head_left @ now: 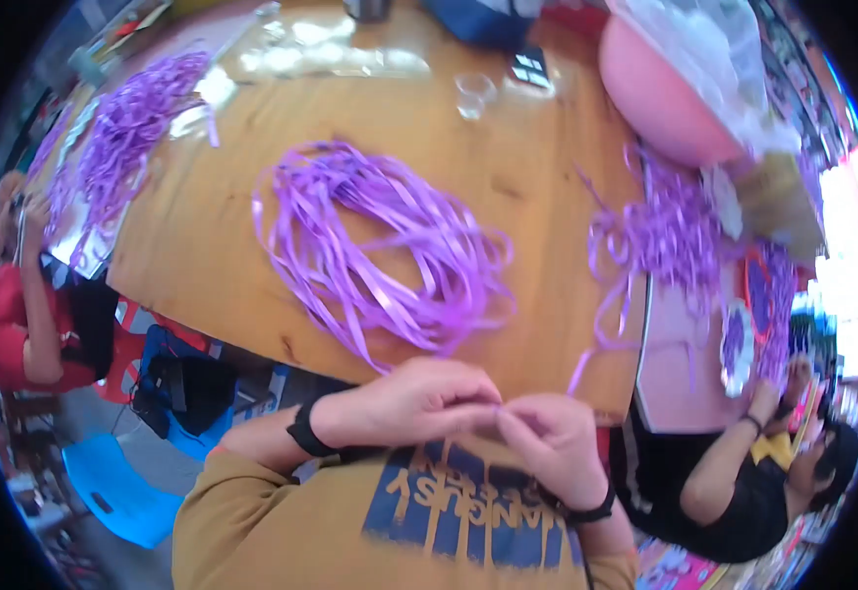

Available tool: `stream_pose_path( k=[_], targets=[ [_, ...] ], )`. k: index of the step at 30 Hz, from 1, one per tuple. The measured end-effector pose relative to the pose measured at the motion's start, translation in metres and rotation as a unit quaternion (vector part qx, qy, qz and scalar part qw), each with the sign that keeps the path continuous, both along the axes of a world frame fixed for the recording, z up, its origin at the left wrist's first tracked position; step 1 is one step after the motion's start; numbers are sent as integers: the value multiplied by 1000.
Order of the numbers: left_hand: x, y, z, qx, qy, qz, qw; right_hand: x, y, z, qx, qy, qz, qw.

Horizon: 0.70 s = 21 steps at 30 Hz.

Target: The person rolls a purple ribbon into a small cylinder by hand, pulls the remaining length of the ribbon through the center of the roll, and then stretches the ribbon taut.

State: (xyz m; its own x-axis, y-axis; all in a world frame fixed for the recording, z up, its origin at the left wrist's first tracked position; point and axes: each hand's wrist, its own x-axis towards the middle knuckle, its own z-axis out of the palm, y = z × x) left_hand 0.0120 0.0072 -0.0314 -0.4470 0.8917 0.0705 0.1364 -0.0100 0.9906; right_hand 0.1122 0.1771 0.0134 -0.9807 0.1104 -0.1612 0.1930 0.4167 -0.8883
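Note:
My left hand (414, 401) and my right hand (555, 442) meet fingertip to fingertip at the near table edge, in front of my chest. Both are closed in a pinch. Whatever lies between the fingertips is too small and blurred to name. Just beyond them a loose coil of shiny purple ribbon (390, 295) rests on the wooden table (537, 206). Its lowest strands reach close to my left hand. A strand from another purple ribbon pile (670, 231) trails over the table toward my right hand.
More purple ribbon (134, 128) is heaped far left, beside a person in red (36, 334). A pink basin (660, 88) with clear plastic stands far right. Clear cups (473, 93) and a phone (529, 69) lie at the back. Another person (743, 492) works at right.

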Motion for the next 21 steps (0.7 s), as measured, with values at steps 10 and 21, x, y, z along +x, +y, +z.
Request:
stream_pose_path(
  k=[10,21],
  targets=[
    [6,19,27,-86,-88,-20,992,23,21,-5,-100,57,-13,993],
    [14,26,33,-52,-320,18,946,28,21,-13,-106,184,15,977]
  ],
)
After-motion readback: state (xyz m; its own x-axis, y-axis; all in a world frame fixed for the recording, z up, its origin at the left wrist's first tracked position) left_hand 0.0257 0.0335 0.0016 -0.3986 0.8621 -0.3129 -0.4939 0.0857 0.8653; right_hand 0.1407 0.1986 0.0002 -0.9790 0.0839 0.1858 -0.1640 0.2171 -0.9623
